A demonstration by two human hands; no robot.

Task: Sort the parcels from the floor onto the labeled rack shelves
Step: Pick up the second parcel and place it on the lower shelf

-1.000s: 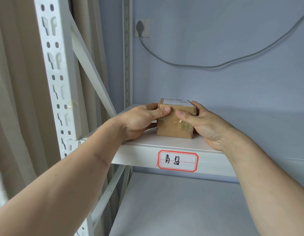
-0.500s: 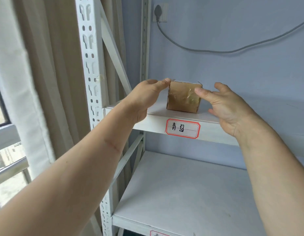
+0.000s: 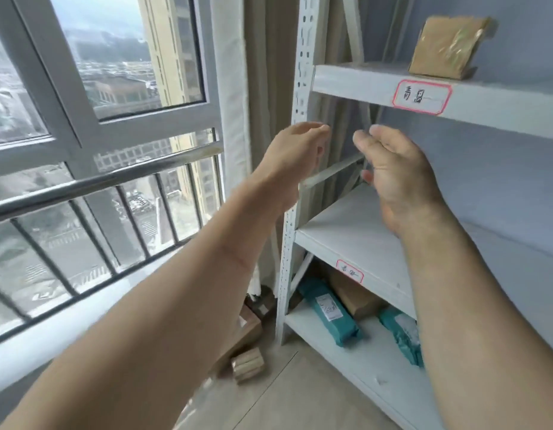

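Observation:
A small brown cardboard parcel [image 3: 446, 45] wrapped in clear tape stands on the upper shelf [image 3: 356, 82] of the white rack, above a red-bordered label [image 3: 421, 97]. My left hand [image 3: 295, 156] and my right hand [image 3: 396, 172] hang in the air below that shelf, both empty with fingers loosely apart, well clear of the parcel. The middle shelf [image 3: 346, 234] carries its own label [image 3: 349, 271]. On the bottom shelf lie two teal mailer bags [image 3: 328, 310] [image 3: 402, 336] and a brown box [image 3: 356, 297]. More brown parcels [image 3: 247, 364] sit on the floor by the rack's left post.
A white perforated rack post [image 3: 303, 88] rises at the centre. Left of it hang beige curtains [image 3: 263, 88] and a large window with a metal guard rail [image 3: 98, 181]. The tiled floor [image 3: 269, 395] runs in front of the rack.
Both hands have let go of the brown parcel and dropped away below the upper shelf. My view has swung down and left, bringing the window, floor and lower shelves into sight.

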